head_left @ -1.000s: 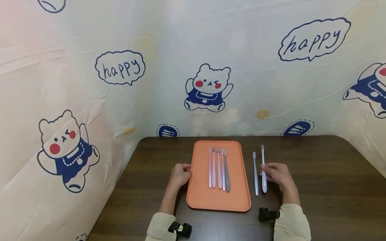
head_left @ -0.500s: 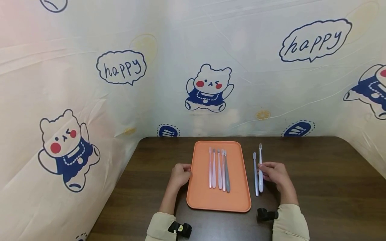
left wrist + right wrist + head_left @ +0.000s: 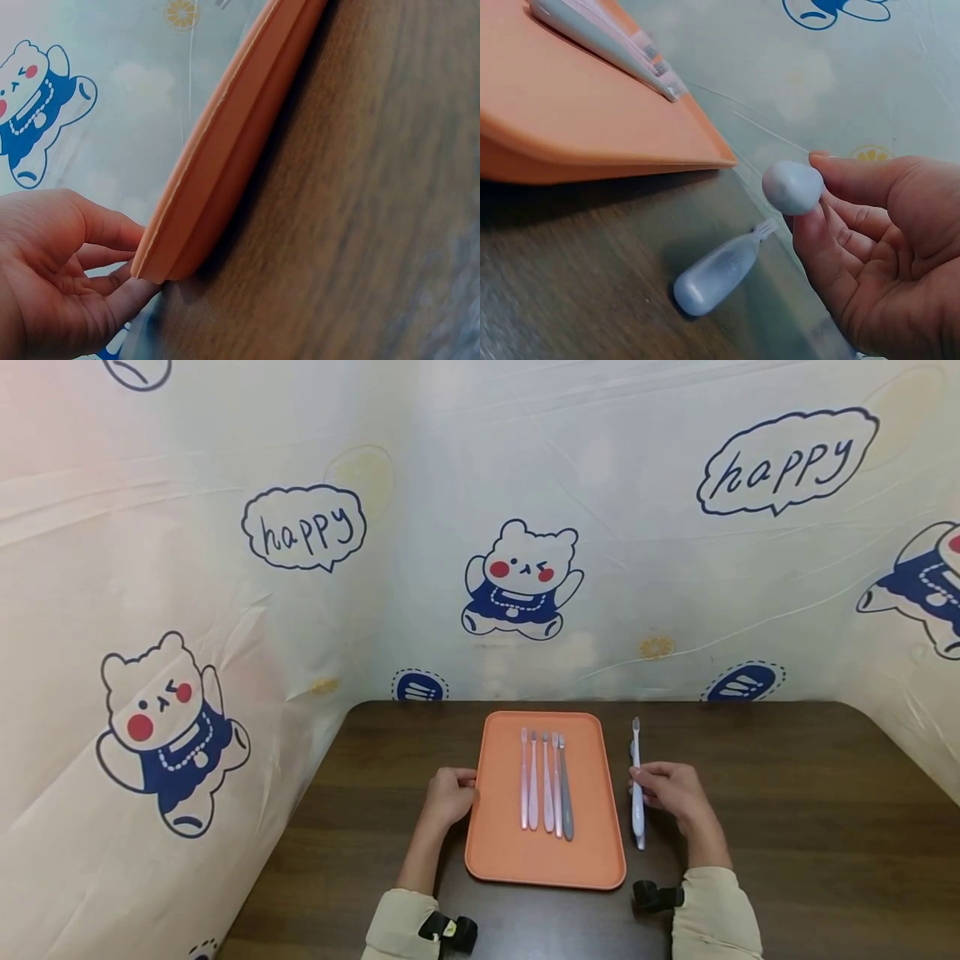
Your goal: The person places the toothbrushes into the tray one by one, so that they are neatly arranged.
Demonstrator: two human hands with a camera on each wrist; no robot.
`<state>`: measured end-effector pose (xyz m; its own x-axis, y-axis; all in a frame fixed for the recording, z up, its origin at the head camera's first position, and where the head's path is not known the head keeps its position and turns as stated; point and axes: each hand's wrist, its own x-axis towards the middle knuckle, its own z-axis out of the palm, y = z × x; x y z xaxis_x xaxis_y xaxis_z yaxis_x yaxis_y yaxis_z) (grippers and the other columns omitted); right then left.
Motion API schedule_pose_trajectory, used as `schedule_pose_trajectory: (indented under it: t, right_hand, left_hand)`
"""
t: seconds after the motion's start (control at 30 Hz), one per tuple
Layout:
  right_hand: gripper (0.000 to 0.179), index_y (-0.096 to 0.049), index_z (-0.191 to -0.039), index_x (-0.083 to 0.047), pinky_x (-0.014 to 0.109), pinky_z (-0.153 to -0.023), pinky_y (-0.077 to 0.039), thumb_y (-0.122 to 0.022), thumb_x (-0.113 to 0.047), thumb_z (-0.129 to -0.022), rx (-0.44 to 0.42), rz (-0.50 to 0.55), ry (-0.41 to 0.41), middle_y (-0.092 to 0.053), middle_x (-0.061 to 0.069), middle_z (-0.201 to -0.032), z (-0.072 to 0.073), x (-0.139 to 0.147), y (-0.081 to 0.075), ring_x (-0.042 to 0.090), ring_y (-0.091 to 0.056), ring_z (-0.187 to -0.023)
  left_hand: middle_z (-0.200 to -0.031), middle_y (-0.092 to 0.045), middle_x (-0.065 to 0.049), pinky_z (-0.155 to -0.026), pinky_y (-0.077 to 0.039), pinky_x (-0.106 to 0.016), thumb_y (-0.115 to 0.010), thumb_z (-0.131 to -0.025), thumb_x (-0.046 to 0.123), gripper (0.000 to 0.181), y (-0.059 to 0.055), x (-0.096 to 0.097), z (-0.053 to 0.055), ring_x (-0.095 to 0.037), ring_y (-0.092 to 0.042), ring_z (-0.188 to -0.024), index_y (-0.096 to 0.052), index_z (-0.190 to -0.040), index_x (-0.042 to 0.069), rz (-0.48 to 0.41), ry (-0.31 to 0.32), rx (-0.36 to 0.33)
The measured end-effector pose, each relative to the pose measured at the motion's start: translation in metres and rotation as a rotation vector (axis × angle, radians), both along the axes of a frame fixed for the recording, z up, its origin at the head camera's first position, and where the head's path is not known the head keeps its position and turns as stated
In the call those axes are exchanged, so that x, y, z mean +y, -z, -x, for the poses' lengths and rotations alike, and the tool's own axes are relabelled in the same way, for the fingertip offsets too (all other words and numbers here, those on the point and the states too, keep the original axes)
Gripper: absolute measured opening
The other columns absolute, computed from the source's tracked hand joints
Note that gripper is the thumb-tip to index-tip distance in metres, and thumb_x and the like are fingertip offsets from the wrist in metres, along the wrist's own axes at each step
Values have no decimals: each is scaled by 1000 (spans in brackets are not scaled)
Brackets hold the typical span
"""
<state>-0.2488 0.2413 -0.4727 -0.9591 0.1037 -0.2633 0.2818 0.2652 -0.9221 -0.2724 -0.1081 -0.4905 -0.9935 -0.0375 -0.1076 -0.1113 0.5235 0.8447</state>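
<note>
My right hand [image 3: 675, 793] pinches a pale blue-white toothbrush [image 3: 637, 810] between thumb and fingers, bristle head pointing away. In the right wrist view its rounded handle end [image 3: 791, 187] is raised above the table. Below it a blue-grey toothbrush [image 3: 718, 276] lies on the wood, mostly covered by the held one in the head view. My left hand [image 3: 450, 795] grips the left rim of an orange tray [image 3: 495, 860]; its thumb and fingers meet that rim [image 3: 191, 225] in the left wrist view. Several toothbrushes lie side by side on the tray, pink ones [image 3: 524, 802] and a dark grey one [image 3: 567, 810].
The tray rests on a dark brown wooden table [image 3: 810, 827]. A pale curtain [image 3: 420, 568] with printed bears hangs behind the table's far edge and along the sides. Each sleeve cuff carries a black wrist camera [image 3: 656, 896].
The right hand has moved left with its toothbrush, from beside the lying toothbrush to over it. The left hand, the tray and the toothbrushes on it have stayed put.
</note>
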Motion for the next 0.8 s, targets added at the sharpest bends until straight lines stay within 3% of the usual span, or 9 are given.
schedule_pose_trajectory:
  t: [0.37,0.8]
  right_hand:
    - [43,-60,-130,13,22,-70,-57,-62,-18,-101,12,-5,-15,-75,16,-106,2,-10,0,8,-66,-81]
    - [41,-59,-127,16,22,-69,-58,-65,-13,-98,20,43,-44,-76,13,-104,4,-17,-2,5,-67,-78]
  left_hand:
    - [-96,-71,-15,-62,-49,-24,-59,-82,-6,39,0,0,-1,-15,-62,-78,-73,-118,-5,6,1,4]
    - [-96,-72,-16,-63,-51,-26,-59,-82,-6,38,0,-1,0,-15,-64,-79,-73,-117,-6,10,3,12]
